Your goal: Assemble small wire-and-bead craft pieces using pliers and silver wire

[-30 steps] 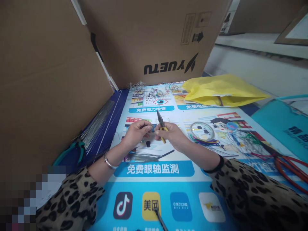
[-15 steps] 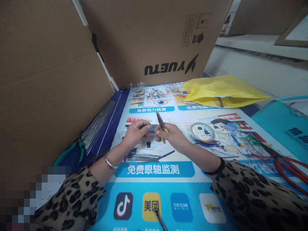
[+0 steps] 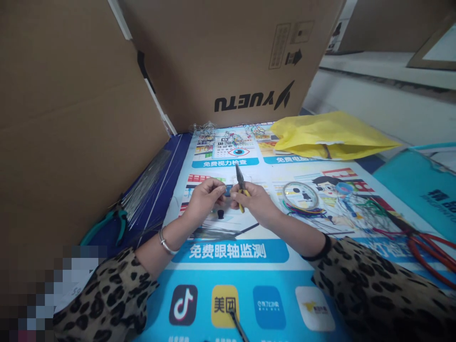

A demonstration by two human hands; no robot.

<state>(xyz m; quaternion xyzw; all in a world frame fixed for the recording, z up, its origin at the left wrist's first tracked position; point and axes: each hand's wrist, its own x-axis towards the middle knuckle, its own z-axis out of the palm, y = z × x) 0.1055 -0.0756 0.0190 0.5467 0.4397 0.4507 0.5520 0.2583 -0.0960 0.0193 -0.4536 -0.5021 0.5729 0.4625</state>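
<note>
My right hand is closed around a pair of needle-nose pliers with yellow handles, their dark jaws pointing away from me. Beside it, my left hand pinches thumb against forefinger; whatever lies between those fingertips is too fine to make out. A faint, thin clear loop shows just behind the right fingers. The fingertips of both hands almost meet above the printed poster sheet. A bundle of thin grey wires lies on the sheet below my hands.
Green-handled pliers and straight wires lie left. On the right are a tape roll, coloured wires, red-handled scissors, a yellow bag and a teal bag. Cardboard stands behind, with tangled wire before it.
The yellow-handled pliers have tilted a little more upright, their tips shifting slightly right. My left hand has edged slightly right. Both grips stay the same.
</note>
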